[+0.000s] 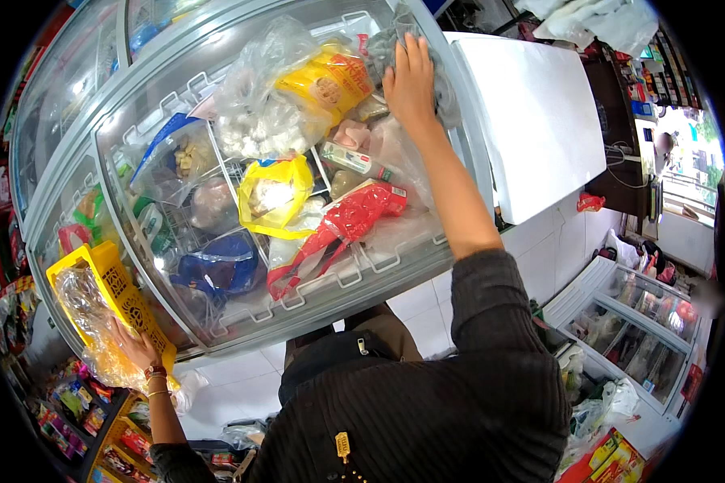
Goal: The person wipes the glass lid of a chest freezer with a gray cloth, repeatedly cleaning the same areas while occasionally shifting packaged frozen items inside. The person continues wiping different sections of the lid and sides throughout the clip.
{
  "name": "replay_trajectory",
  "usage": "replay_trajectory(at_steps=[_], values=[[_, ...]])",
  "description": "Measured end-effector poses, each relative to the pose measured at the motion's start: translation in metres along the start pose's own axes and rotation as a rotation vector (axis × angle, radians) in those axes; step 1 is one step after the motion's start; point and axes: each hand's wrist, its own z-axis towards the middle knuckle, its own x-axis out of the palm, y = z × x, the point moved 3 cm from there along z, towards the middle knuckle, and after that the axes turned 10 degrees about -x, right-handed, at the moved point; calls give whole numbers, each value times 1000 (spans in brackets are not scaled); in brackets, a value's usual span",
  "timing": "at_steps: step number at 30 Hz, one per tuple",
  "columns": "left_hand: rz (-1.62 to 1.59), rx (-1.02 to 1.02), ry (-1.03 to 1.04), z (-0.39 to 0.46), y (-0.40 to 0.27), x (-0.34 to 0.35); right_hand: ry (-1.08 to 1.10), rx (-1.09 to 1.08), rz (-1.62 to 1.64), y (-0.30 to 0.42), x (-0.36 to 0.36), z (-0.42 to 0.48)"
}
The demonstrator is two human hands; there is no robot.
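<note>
My right hand (pixel 412 81) presses down with spread fingers on a grey cloth (pixel 444 90) at the far right end of a chest freezer (pixel 362 317). My left hand (pixel 136 347) lies on clear plastic packaging (pixel 87 302) in a yellow plastic basket (pixel 121 284), which stands tilted on the freezer's left end. Whether its fingers grip the plastic cannot be made out. Below my right arm is a red plastic bag (pixel 356 211). A yellow food packet (pixel 329 81), a clear bag of white pieces (pixel 272 127) and a yellow carrier bag (pixel 278 193) lie nearby.
Glass lids (pixel 109 205) and white wire baskets (pixel 344 281) divide the freezer. A white foam-like box or lid (pixel 531 115) adjoins its right end. Another chest freezer (pixel 628 332) stands at the lower right. Snack shelves (pixel 75 404) fill the lower left, beside a white tiled floor (pixel 229 380).
</note>
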Motion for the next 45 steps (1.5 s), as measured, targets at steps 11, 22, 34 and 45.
replay_trajectory(at_steps=[11,22,34,45], values=[[60,2,-17,-1,6,4,275,225,133,48,-156,-242],[26,6,-27,1,2,4,-116,13,170,1,-16,-11],[18,20,-14,7,1,6,-26,32,199,-49,-106,-54],[56,25,-19,4,13,8,303,407,138,12,-198,-289]])
